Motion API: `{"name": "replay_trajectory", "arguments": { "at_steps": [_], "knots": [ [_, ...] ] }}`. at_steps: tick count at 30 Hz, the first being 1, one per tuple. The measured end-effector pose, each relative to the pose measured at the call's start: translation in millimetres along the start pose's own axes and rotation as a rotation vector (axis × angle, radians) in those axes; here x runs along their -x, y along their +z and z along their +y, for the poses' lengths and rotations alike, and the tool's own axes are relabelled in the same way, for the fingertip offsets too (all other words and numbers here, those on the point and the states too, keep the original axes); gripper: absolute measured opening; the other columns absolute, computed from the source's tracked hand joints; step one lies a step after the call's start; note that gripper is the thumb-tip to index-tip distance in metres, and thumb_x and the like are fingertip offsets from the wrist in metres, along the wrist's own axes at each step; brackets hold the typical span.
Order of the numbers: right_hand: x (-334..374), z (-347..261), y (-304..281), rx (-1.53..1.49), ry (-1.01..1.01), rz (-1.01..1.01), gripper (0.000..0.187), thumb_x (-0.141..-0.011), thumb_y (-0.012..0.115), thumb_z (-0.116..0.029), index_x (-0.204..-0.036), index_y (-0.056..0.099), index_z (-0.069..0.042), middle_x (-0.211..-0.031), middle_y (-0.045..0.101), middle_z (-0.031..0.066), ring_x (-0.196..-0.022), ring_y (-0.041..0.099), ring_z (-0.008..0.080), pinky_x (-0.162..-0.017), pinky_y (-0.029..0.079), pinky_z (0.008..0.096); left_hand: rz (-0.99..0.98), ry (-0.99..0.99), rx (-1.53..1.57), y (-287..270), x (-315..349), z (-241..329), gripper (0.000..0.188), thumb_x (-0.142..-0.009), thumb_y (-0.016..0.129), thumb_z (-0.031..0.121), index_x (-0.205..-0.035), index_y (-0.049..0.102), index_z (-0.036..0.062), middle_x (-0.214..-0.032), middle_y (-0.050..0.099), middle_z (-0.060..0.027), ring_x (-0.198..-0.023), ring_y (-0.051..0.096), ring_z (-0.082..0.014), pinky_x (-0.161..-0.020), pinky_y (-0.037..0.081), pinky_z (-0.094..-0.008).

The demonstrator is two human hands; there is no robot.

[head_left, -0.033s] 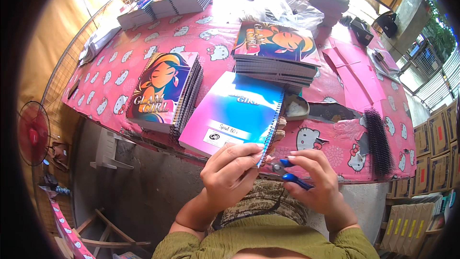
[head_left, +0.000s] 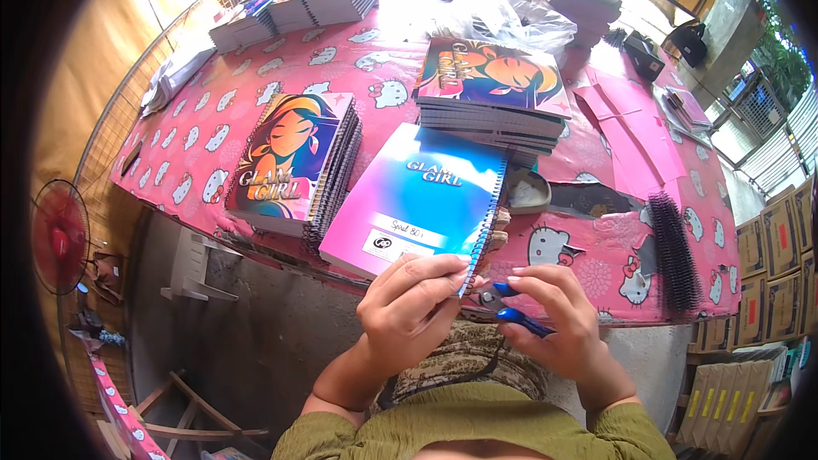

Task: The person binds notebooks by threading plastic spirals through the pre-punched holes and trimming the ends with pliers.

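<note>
A pink-and-blue spiral notebook [head_left: 409,213] lies at the table's front edge with its coil along the right side. My left hand [head_left: 415,305] pinches the notebook's near corner, at the lower end of the blue coil. Just right of it, my right hand [head_left: 564,317] holds small blue-handled pliers [head_left: 526,321], with the handles spread apart. The jaws point toward the coil end; whether they touch it I cannot tell. To the left is a stack of coiled notebooks [head_left: 285,153] with illustrated covers. Behind the notebook sits a stack of notebooks [head_left: 486,77] with the same cover.
Loose black coils [head_left: 673,255] lie in a bundle on the table's right side. A small dish [head_left: 527,190] sits beside the stack. More notebooks [head_left: 298,0] and a clear plastic bag [head_left: 503,17] are at the back. Cardboard boxes [head_left: 780,234] stand at right, a fan [head_left: 60,238] at left.
The pliers have shifted slightly left and down toward the coil end. The notebook has tilted slightly, so glare has moved off its title. My left hand keeps its pinch.
</note>
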State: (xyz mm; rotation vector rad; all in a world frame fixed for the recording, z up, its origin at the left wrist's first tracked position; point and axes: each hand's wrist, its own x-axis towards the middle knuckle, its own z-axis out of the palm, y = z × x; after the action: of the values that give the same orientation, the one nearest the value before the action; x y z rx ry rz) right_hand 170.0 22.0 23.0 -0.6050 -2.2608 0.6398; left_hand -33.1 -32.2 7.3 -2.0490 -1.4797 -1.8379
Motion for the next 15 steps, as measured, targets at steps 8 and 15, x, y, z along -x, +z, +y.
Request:
{"name": "replay_trajectory", "arguments": {
  "at_steps": [8, 15],
  "knots": [
    [-5.0, 31.5, 9.3, -1.683, 0.873, -0.593, 0.033, -0.086, 0.070, -0.018, -0.110, 0.062, 0.004, -0.101, 0.067, 0.0125, -0.088, 0.066, 0.0213, -0.076, 0.055, 0.0329, 0.006, 0.094, -0.030, -3.3, 2.0, -1.3, 0.026, -0.061, 0.081, -0.007, -0.082, 0.066, -0.0001, -0.088, 0.069, -0.0122, -0.075, 0.068, -0.0236, -0.063, 0.055, -0.0310],
    [36.4, 60.2, -15.5, 0.184, 0.417, -0.029, 0.041, -0.077, 0.076, -0.021, -0.111, 0.063, -0.002, -0.110, 0.066, 0.0158, -0.106, 0.062, 0.0316, -0.096, 0.046, 0.0420, 0.062, 0.089, 0.012, -11.0, -1.7, -1.6, 0.024, -0.064, 0.075, -0.009, -0.085, 0.067, -0.0045, -0.091, 0.068, -0.0129, -0.072, 0.065, -0.0245, -0.063, 0.053, -0.0319]
  ]
}}
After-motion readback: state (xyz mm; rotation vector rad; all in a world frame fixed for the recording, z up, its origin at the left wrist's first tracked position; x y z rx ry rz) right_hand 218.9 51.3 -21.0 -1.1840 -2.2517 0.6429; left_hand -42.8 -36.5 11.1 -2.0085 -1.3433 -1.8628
